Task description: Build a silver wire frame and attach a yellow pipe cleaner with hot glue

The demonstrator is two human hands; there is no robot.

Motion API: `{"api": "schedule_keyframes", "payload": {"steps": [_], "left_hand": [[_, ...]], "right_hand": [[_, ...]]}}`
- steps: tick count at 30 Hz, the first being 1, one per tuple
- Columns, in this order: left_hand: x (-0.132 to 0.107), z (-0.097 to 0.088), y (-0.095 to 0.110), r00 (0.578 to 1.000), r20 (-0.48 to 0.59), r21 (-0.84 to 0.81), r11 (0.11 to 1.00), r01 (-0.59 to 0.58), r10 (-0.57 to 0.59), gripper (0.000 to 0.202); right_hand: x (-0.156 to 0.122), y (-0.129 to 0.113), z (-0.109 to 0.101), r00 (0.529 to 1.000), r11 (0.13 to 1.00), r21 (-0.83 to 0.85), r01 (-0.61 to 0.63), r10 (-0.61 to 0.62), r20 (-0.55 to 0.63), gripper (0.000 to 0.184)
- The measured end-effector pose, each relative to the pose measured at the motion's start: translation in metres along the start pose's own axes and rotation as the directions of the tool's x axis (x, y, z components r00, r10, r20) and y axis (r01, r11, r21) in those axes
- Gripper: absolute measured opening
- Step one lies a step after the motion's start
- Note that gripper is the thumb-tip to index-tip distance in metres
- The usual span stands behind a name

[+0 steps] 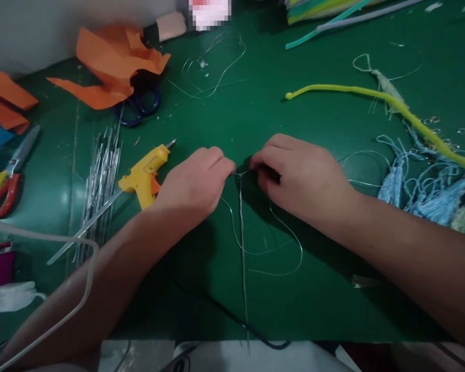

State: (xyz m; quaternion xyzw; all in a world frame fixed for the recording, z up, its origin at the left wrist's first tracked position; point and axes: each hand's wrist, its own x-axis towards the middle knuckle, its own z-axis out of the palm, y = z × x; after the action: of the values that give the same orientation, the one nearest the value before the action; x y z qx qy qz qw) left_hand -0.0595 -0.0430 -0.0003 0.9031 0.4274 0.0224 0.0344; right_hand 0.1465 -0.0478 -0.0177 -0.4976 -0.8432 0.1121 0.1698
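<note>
My left hand [196, 181] and my right hand [304, 168] face each other over the green table, fingertips pinched. Between them a thin clear thread [301, 252] is pulled taut, each hand gripping one side of it. The thread crosses the top of a thin silver strand [242, 227], with what looks like a small knot there. That strand hangs toward me, past the table's near edge. Loose thread curls below both hands. Beside my left hand lies a yellow glue gun [145, 173] with a clear glue stick in it.
A bundle of silver strands [101, 181] lies left of the glue gun. Farther left are red-and-yellow-handled scissors [11, 173]. Blue-handled scissors [139, 106] sit partly under orange paper [108, 62]. On the right are a yellow fuzzy stem [349, 89], blue tassels [434, 199] and small rings [434, 120].
</note>
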Motion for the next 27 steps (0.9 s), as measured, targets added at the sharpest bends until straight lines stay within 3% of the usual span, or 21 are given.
{"api": "schedule_keyframes", "payload": {"steps": [27], "left_hand": [[-0.0006, 0.0001, 0.0001, 1.000, 0.020, 0.014, 1.000, -0.003, 0.002, 0.022]], "right_hand": [[0.0007, -0.0014, 0.0002, 1.000, 1.000, -0.022, -0.006, 0.007, 0.003, 0.024]]}}
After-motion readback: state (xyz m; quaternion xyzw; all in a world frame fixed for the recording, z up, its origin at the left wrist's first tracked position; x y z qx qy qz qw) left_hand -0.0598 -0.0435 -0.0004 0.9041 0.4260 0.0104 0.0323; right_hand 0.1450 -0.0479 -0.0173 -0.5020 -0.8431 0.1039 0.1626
